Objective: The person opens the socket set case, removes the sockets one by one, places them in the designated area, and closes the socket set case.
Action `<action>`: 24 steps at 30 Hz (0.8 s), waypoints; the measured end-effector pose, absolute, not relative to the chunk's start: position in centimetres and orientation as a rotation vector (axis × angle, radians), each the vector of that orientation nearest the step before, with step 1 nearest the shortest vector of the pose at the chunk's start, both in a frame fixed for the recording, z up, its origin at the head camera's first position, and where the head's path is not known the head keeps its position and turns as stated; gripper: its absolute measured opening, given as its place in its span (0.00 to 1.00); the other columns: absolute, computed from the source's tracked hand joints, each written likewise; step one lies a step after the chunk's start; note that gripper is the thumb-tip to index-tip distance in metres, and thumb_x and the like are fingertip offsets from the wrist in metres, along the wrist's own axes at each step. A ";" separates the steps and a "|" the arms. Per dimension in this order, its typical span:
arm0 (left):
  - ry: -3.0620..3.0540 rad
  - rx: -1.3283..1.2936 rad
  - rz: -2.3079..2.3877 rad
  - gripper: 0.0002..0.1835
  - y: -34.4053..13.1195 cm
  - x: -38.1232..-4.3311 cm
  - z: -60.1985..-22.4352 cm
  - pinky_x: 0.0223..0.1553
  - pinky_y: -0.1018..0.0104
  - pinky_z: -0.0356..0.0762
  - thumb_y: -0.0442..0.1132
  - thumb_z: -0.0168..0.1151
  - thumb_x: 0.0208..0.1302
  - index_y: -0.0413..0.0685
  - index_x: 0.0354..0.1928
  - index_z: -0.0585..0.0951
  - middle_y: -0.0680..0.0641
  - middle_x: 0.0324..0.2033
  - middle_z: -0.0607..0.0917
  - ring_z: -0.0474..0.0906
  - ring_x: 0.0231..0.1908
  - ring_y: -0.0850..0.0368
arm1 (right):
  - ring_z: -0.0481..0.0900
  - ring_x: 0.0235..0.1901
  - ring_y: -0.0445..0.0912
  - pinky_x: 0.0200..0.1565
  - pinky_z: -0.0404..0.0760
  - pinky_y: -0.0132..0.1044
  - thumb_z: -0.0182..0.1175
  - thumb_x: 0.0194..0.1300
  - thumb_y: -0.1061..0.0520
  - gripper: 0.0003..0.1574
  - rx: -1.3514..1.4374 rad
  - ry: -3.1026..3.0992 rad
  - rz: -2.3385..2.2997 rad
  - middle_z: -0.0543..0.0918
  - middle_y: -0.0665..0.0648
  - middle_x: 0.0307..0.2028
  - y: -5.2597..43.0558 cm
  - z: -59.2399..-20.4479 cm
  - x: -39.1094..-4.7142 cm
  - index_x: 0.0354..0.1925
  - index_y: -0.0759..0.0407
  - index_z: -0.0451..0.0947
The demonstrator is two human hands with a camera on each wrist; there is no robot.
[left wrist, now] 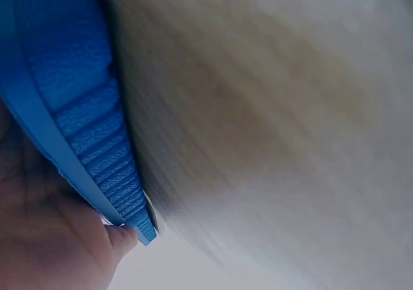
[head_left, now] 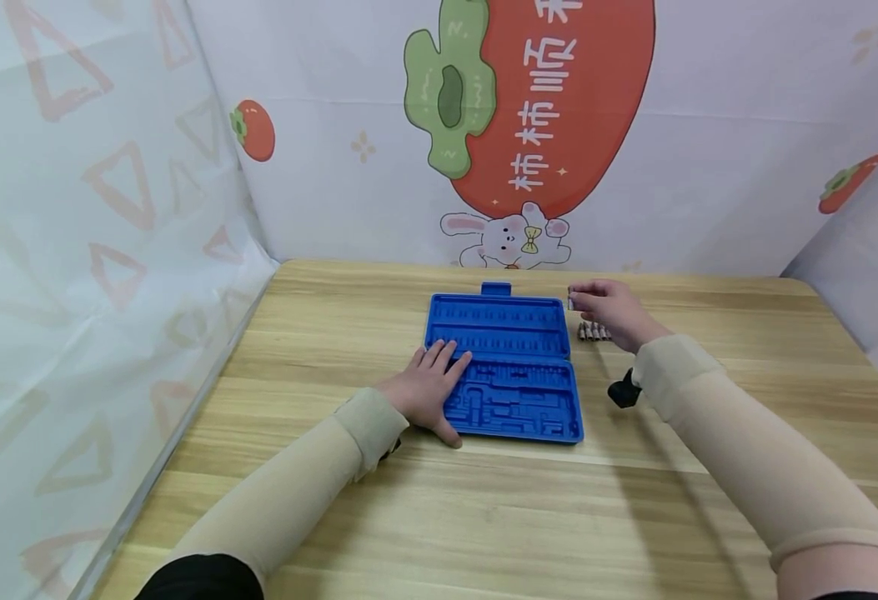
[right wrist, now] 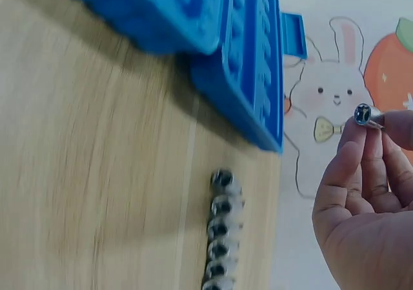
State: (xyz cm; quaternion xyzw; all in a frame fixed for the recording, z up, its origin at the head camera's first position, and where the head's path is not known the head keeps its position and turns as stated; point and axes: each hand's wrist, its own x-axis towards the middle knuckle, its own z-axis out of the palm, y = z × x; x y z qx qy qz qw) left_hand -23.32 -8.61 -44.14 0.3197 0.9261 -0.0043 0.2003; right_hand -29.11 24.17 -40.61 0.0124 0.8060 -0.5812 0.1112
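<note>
An unfolded blue plastic tool case (head_left: pixel 500 360) lies on the table, its moulded recesses facing up. My left hand (head_left: pixel 425 387) rests on the case's left side with fingers spread, and the left wrist view shows the palm (left wrist: pixel 45 238) against the case's edge. Off the upper right corner of the case, my right hand (head_left: pixel 613 312) pinches a small shiny metal socket (right wrist: pixel 362 113) between thumb and fingers, held above the table. Beneath that hand stands a row of several similar metal sockets (right wrist: pixel 220 228), partly hidden by it in the head view.
The wooden table (head_left: pixel 469 517) runs back to a printed cloth backdrop (head_left: pixel 318 200). A latch tab (head_left: pixel 495 289) sticks out from the far edge of the case. A black object (head_left: pixel 624 390) sits at the right wrist, by the sleeve cuff.
</note>
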 end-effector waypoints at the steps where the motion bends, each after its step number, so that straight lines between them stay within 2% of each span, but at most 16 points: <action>1: 2.587 0.893 -0.011 0.74 -8.6 -23.3 -44.2 0.77 0.44 0.34 0.73 0.75 0.49 0.51 0.84 0.39 0.39 0.82 0.38 0.31 0.80 0.39 | 0.72 0.62 0.54 0.67 0.69 0.51 0.48 0.83 0.53 0.33 0.037 2.365 -1.707 0.69 0.68 0.67 24.5 -40.6 -29.0 0.74 0.74 0.60; 6: 2.584 0.895 -0.002 0.74 -8.6 -23.3 -44.3 0.77 0.44 0.34 0.72 0.75 0.49 0.51 0.84 0.39 0.38 0.82 0.38 0.31 0.80 0.39 | 0.75 0.55 0.45 0.64 0.73 0.44 0.48 0.83 0.53 0.30 0.059 2.354 -1.729 0.72 0.61 0.62 26.3 -40.5 -28.7 0.72 0.71 0.61; 11: 2.593 0.896 0.000 0.74 -8.6 -23.4 -44.3 0.77 0.43 0.34 0.72 0.75 0.49 0.50 0.84 0.39 0.38 0.82 0.38 0.31 0.80 0.39 | 0.78 0.48 0.39 0.53 0.78 0.30 0.50 0.82 0.55 0.20 0.077 2.328 -1.790 0.77 0.47 0.49 28.2 -40.5 -28.5 0.64 0.65 0.67; 14: 2.592 0.898 -0.002 0.74 -8.6 -23.4 -44.3 0.77 0.43 0.34 0.72 0.75 0.49 0.50 0.84 0.39 0.38 0.82 0.38 0.31 0.80 0.39 | 0.78 0.45 0.36 0.50 0.79 0.28 0.50 0.82 0.56 0.16 0.084 2.321 -1.800 0.79 0.41 0.43 29.8 -40.8 -28.3 0.61 0.63 0.68; 24: 2.586 0.905 0.009 0.73 -8.6 -23.5 -44.3 0.77 0.43 0.34 0.72 0.75 0.49 0.50 0.84 0.39 0.37 0.82 0.38 0.31 0.80 0.38 | 0.77 0.43 0.34 0.47 0.79 0.27 0.49 0.82 0.53 0.28 0.178 2.400 -1.732 0.77 0.41 0.43 34.3 -42.0 -27.3 0.69 0.70 0.62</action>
